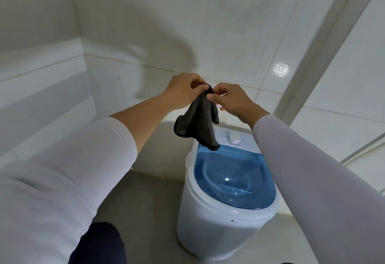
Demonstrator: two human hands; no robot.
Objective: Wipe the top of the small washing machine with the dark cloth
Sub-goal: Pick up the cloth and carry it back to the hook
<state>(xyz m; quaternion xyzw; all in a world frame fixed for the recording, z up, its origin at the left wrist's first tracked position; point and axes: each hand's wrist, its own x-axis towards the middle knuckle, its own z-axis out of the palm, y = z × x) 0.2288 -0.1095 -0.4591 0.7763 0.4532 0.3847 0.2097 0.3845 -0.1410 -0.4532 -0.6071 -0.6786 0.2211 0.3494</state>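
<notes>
A small white washing machine [210, 222] stands on the floor below my hands. Its top has a translucent blue lid [229, 176] and a white control dial [234, 138] at the back. The dark cloth [200, 124] hangs in the air above the machine's back edge, crumpled, with its lower tip in front of the blue lid. My left hand [183, 92] grips the cloth's top from the left. From the right, my right hand [231, 99] pinches that same top edge. Both hands are held well above the machine.
White tiled walls close in behind and to both sides, with a corner at the left. A pale frame [325, 40] runs diagonally at the right. The machine stands on a grey tiled floor [150, 197]. My dark trouser leg [100, 245] shows at the bottom left.
</notes>
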